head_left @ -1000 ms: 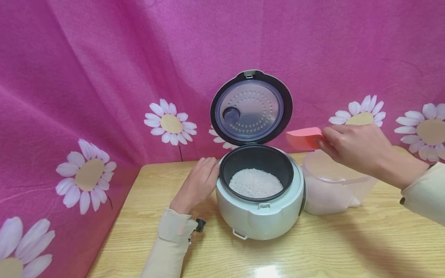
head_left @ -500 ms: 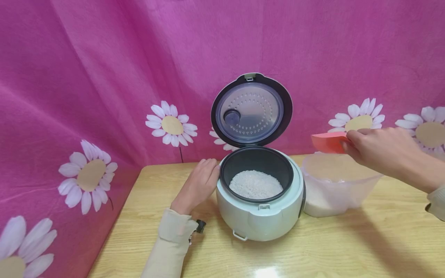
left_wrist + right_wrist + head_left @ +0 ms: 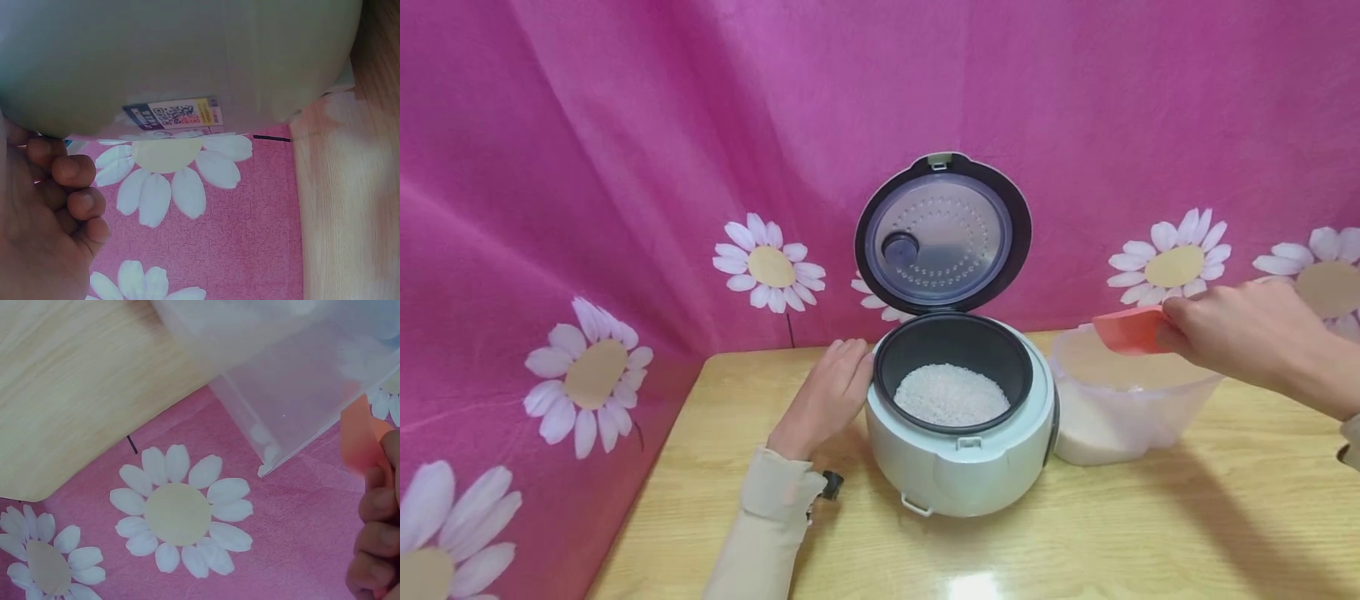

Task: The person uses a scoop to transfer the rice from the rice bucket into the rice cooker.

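Note:
My right hand (image 3: pixel 1255 337) grips the handle of a coral-pink scoop (image 3: pixel 1127 330) above the translucent bin (image 3: pixel 1157 417), which holds pale grain. In the right wrist view, the fingers wrap the handle and the scoop (image 3: pixel 361 440) is beside the bin's rim. My left hand (image 3: pixel 826 396) rests against the left side of a pale rice cooker (image 3: pixel 958 475). In the left wrist view, its relaxed, bent fingers (image 3: pixel 75 170) lie against the cooker's lower edge. White rice (image 3: pixel 952 395) lies in the dark inner pot (image 3: pixel 958 337).
The cooker's round lid (image 3: pixel 943 233) stands raised at the back, close to a magenta cloth (image 3: pixel 775 125) with daisy prints. All of this stands on a wooden table (image 3: pixel 1022 558). The bin sits directly right of the cooker.
My right hand has carried the scoop rightward from beside the lid, then lowered it over the bin. The left hand and the cooker have stayed in place.

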A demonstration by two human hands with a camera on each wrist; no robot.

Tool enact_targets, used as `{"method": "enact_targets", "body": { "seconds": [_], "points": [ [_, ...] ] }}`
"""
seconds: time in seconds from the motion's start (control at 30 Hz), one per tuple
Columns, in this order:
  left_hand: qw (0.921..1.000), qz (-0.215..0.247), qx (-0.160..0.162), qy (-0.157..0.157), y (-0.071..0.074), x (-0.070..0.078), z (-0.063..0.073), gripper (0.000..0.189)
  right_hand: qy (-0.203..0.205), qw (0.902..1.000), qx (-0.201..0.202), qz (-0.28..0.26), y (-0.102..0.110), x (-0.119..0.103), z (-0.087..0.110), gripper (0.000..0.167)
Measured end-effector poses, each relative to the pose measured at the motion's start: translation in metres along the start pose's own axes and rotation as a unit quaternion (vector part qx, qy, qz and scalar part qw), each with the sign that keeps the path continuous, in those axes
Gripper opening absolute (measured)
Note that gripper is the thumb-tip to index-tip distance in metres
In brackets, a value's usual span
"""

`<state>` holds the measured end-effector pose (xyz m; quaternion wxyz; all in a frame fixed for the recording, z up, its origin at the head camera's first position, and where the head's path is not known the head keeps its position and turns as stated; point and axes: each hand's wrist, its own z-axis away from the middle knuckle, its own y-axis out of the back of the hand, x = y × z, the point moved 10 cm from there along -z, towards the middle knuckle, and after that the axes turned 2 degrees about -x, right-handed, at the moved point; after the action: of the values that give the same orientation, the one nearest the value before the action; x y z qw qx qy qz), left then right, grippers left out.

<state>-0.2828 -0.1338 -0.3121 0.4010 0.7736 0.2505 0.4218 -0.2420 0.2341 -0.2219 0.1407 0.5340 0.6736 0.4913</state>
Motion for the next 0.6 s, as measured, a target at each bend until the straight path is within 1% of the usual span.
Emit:
{"method": "enact_targets", "body": {
  "seconds": [0.07,0.1,0.17,0.2,0.23,0.33,0.43,0.5,0.6],
  "points": [
    [1.0000,-0.005,0.005,-0.004,0.002,0.001,-0.001,0.024,0.005,1.0000,-0.002,0.004,-0.001,-0.001,0.000,0.038],
    [0.9999,-0.007,0.005,-0.006,0.003,0.001,-0.001,0.024,0.007,0.9999,-0.010,0.005,-0.003,-0.001,0.000,0.038],
    [0.9999,-0.012,0.007,-0.009,0.004,0.001,-0.002,0.023,0.009,0.9993,-0.036,0.003,-0.008,-0.003,0.001,0.037],
    [0.9998,-0.013,0.007,-0.011,0.004,0.002,-0.002,0.023,0.010,0.9985,-0.055,0.001,-0.013,-0.003,0.002,0.037],
    [0.9998,-0.012,0.007,-0.011,0.005,0.002,-0.002,0.023,0.004,0.9965,-0.083,-0.003,-0.018,-0.003,0.002,0.036],
    [0.9999,-0.008,0.006,-0.011,0.005,0.002,-0.002,0.023,-0.016,0.9842,-0.175,-0.024,-0.037,-0.001,0.005,0.035],
    [0.9999,-0.003,0.006,-0.007,0.006,0.001,-0.002,0.023,-0.037,0.9687,-0.242,-0.042,-0.051,0.001,0.006,0.032],
    [1.0000,0.000,0.007,-0.006,0.006,0.001,-0.002,0.024,-0.041,0.9634,-0.261,-0.047,-0.055,0.001,0.004,0.030],
    [0.9999,0.001,0.008,-0.008,0.007,0.002,-0.003,0.024,-0.040,0.9601,-0.274,-0.042,-0.058,-0.001,-0.001,0.026]
  ]
}}
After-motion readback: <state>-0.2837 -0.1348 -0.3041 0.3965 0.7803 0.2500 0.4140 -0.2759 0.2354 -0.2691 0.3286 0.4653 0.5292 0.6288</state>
